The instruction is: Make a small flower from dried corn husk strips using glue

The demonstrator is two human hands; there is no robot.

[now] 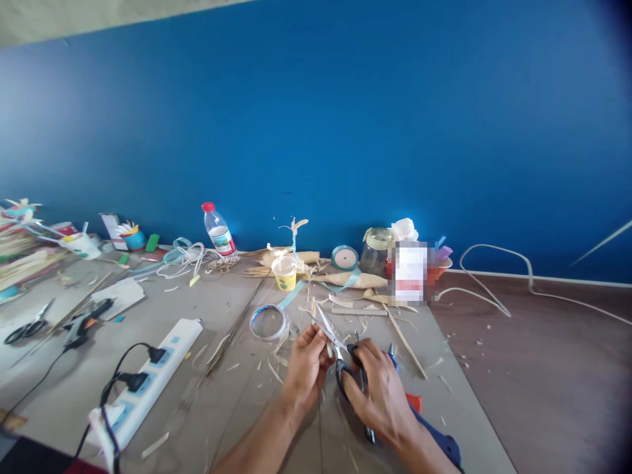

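My right hand [378, 388] grips a pair of scissors [340, 352] by the black handles, its blades spread apart and pointing away over my left fingertips. My left hand [309, 362] is closed in a pinch on a small pale strip of dried husk [313, 308], which stands up beside the blades. Whether the blades touch the strip, I cannot tell. A roll of blue ribbon [268, 322] lies just beyond my left hand. Behind it stands a yellow and white cup [284, 273] holding a blue-wrapped stem [295, 250] with a dried petal on top.
Dried husks [353, 281] and scraps litter the table [237, 415]. A blue tool [439, 441] lies under my right forearm. Leftward are a power strip [162, 362] with plugged cables, a glue gun [87, 326] and other scissors [30, 327]. A bottle [220, 232] and a jar [376, 253] stand by the blue wall.
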